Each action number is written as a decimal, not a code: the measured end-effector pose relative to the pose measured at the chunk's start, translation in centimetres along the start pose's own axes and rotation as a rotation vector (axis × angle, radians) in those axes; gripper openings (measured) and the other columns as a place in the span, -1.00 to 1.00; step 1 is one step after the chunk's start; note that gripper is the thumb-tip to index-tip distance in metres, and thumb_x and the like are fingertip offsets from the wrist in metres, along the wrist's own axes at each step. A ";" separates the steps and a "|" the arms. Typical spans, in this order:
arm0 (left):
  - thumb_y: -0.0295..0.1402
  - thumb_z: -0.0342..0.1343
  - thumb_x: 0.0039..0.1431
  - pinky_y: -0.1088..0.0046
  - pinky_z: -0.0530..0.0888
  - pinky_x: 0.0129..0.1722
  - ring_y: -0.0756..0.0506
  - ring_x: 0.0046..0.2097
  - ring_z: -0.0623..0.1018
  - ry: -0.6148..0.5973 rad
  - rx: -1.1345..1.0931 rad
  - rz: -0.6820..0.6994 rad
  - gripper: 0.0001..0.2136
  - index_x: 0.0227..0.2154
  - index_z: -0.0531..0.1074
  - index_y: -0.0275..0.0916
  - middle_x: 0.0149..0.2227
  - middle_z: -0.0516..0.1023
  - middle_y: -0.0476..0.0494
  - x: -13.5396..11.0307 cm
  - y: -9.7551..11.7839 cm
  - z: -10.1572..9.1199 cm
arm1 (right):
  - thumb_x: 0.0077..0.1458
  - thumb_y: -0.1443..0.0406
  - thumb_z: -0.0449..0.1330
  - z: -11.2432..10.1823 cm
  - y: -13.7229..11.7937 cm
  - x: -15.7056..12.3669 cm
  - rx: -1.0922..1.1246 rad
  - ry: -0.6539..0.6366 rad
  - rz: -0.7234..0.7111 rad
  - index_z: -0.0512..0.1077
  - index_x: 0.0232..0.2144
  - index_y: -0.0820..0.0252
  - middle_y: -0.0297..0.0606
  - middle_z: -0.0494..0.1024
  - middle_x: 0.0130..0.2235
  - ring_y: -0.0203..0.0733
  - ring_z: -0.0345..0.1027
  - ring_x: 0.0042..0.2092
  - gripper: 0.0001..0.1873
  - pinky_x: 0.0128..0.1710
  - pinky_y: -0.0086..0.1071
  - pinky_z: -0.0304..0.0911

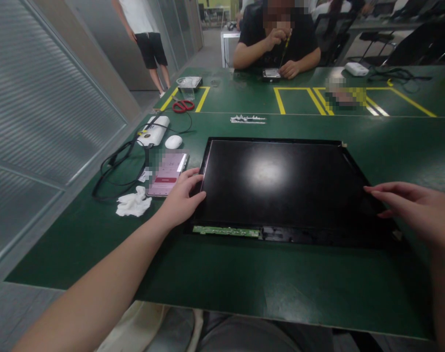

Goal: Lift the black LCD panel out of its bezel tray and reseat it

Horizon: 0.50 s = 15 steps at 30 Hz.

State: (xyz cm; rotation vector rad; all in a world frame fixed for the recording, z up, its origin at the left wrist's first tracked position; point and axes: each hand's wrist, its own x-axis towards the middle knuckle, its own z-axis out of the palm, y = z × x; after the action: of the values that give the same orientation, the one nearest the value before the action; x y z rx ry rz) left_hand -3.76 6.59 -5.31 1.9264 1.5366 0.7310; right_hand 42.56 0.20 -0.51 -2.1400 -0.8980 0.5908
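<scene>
A black display panel (281, 186) lies face up on the green table in front of me, a bright glare on its screen. Along its near edge runs a narrow green circuit board (225, 231), with a black strip to its right. My left hand (184, 195) grips the panel's left edge, thumb over the frame and fingers along the side. At the right edge, my right hand (409, 205) has its thumb and fingertips closed on the rim. Its far fingers are partly hidden.
Left of the panel are a phone (168, 171), crumpled tissue (133, 201), a white oval case (173, 142), a white device (154, 131) and black cables (110, 164). Beyond lie red-handled scissors (183, 106) and white strips (247, 119). A person (277, 49) works opposite; another stands at left.
</scene>
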 end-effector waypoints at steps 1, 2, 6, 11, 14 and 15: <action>-0.31 0.19 0.18 -0.13 0.19 0.47 -0.39 0.47 0.31 0.000 0.004 0.001 -0.57 0.12 0.55 -0.21 0.42 0.33 -0.36 0.0 0.0 0.0 | -0.57 0.01 0.39 0.0 0.1 0.0 -0.004 0.005 0.003 0.61 -0.47 0.07 -0.15 0.69 -0.18 -0.10 0.40 -0.40 -0.53 -0.52 -0.24 0.33; -0.31 0.19 0.18 -0.13 0.20 0.47 -0.40 0.47 0.31 -0.001 0.005 0.000 -0.57 0.12 0.55 -0.21 0.42 0.33 -0.36 0.0 0.0 0.0 | -0.56 0.01 0.39 0.0 0.1 0.1 -0.009 0.007 0.006 0.61 -0.46 0.07 -0.15 0.69 -0.17 -0.10 0.40 -0.40 -0.52 -0.52 -0.24 0.33; -0.31 0.19 0.17 -0.12 0.22 0.46 -0.41 0.47 0.30 -0.005 -0.022 -0.006 -0.58 0.10 0.56 -0.23 0.42 0.32 -0.38 0.0 0.0 -0.1 | -0.53 -0.01 0.39 -0.2 0.6 0.5 -0.050 -0.021 0.007 0.62 -0.44 0.07 -0.15 0.70 -0.15 -0.10 0.43 -0.40 -0.51 -0.51 -0.24 0.34; -0.30 0.23 0.14 -0.10 0.28 0.43 -0.41 0.47 0.31 0.006 -0.156 -0.045 -0.57 0.09 0.55 -0.22 0.45 0.28 -0.39 0.0 -0.1 0.0 | -0.45 -0.03 0.39 -0.4 1.4 1.1 -0.073 -0.049 -0.044 0.64 -0.38 0.09 -0.16 0.70 -0.11 -0.11 0.47 -0.35 -0.48 -0.43 -0.25 0.41; -0.30 0.24 0.13 -0.09 0.29 0.43 -0.42 0.49 0.28 0.020 -0.221 -0.067 -0.55 0.09 0.55 -0.26 0.46 0.25 -0.44 0.0 -0.1 0.1 | -0.46 -0.04 0.38 -0.4 1.6 1.2 -0.076 -0.047 -0.043 0.64 -0.38 0.10 -0.17 0.70 -0.11 -0.11 0.46 -0.34 -0.47 -0.42 -0.24 0.42; -0.30 0.24 0.12 -0.09 0.29 0.43 -0.42 0.49 0.27 0.022 -0.230 -0.072 -0.56 0.09 0.55 -0.26 0.46 0.25 -0.43 0.0 -0.1 0.2 | -0.46 -0.04 0.38 -0.4 1.5 1.2 -0.067 -0.044 -0.048 0.64 -0.40 0.10 -0.16 0.70 -0.11 -0.10 0.47 -0.32 -0.48 -0.42 -0.24 0.42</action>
State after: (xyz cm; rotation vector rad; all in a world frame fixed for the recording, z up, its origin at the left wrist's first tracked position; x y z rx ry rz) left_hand -3.73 6.58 -5.51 1.6918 1.4580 0.8601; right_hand 44.22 0.13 -1.55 -2.1655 -1.0039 0.5936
